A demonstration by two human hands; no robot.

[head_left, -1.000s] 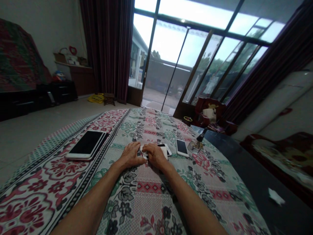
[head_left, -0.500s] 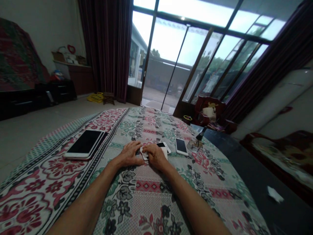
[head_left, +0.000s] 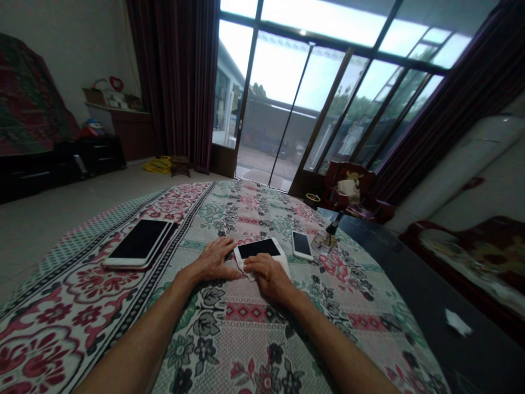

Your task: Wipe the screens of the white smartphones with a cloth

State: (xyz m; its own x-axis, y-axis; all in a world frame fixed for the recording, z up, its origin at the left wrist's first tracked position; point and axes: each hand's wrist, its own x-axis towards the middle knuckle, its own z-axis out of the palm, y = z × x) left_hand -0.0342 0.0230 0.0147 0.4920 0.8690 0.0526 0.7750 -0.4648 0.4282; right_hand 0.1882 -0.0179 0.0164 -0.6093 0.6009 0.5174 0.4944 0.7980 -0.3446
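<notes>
A white phone with a dark screen (head_left: 259,248) lies face up and slightly turned on the tablecloth in front of me. My right hand (head_left: 268,276) has its fingers bent over a white tissue (head_left: 284,265), pressed against the phone's near edge; the tissue is partly hidden under the palm. At the phone's left end rests my left hand (head_left: 214,259), fingers stretched out and thumb apart, close beside the phone's corner. Whether it touches the phone is hard to see. Another small white phone (head_left: 302,244) lies just to the right.
Stacked larger phones (head_left: 139,243) lie on the left of the patterned tablecloth (head_left: 250,312). Behind the small phone, at right, stands a clear glass bottle (head_left: 324,241) with a dark top. A crumpled white piece (head_left: 458,323) lies on the dark surface at right.
My right hand has moved slightly right and toward me with the tissue, uncovering most of the phone's screen. My left hand stays at the phone's left end.
</notes>
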